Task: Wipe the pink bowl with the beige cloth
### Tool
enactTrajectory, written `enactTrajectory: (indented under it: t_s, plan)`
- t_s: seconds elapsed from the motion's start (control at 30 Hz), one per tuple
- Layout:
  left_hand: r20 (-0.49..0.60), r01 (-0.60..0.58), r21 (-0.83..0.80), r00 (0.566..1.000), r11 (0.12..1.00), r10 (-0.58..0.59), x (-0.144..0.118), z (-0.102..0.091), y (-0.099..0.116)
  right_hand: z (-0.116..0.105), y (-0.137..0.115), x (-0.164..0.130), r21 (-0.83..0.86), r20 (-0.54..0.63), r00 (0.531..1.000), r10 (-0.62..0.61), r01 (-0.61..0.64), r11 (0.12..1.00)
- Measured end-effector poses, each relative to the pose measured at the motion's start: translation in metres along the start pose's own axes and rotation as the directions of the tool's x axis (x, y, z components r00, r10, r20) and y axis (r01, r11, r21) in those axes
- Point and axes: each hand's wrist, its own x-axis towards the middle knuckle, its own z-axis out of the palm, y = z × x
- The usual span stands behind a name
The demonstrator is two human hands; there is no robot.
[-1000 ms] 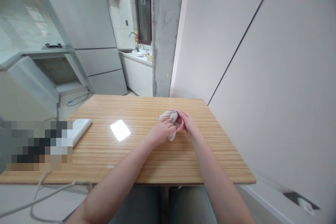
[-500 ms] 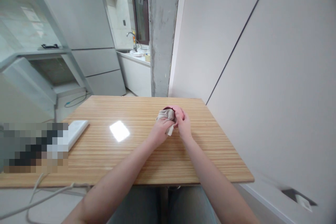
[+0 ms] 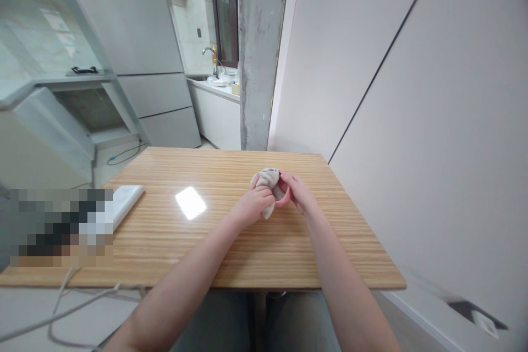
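Observation:
My left hand (image 3: 256, 202) is closed on a bunched beige-grey cloth (image 3: 269, 176) above the middle of the table. One end of the cloth hangs below my fingers. Just right of it, my right hand (image 3: 297, 190) has its fingers wrapped round a pink, curved, bowl-like thing (image 3: 284, 201). The cloth presses against the pink thing's rim and partly into it. My hands and the cloth hide most of the pink thing, so its exact kind cannot be made out.
The wood-grain table (image 3: 223, 176) spreads around both hands. A white flat object (image 3: 128, 198) lies at its left, beside a blurred-out patch. Pale cables (image 3: 61, 313) hang by the left front edge. A white panelled wall (image 3: 371, 176) stands close on the right.
The cloth has turned and now covers more of the pink thing's top. My right hand has shifted slightly right, and the pink rim faces more toward the cloth. The view has shifted slightly.

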Motion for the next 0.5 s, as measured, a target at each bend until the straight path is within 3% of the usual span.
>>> enactTrajectory:
  t_s: [0.1,0.17,0.27,0.4,0.5]
  plan:
    - [-0.038,0.062,-0.029,0.997,0.998,-0.063,0.005,0.007,-0.001,-0.001,0.002,-0.002,-0.039,-0.035,0.998,0.053,-0.055,0.998]
    - [-0.053,0.084,-0.055,0.995,0.995,-0.087,0.006,0.009,-0.002,0.004,0.005,-0.006,-0.108,-0.129,0.990,-0.048,0.034,0.994]
    - [-0.050,0.112,-0.122,0.992,0.986,-0.119,0.006,0.010,0.000,0.013,0.007,-0.013,-0.202,-0.152,0.975,-0.165,0.132,0.970]
    - [-0.074,0.235,-0.335,0.959,0.912,-0.274,0.006,0.009,0.009,0.019,0.006,-0.017,-0.247,-0.141,0.974,-0.179,0.141,0.959]
    - [-0.179,0.206,-0.410,0.937,0.889,-0.299,0.007,0.007,0.013,0.018,0.005,-0.015,-0.230,-0.175,0.969,-0.174,0.131,0.964]
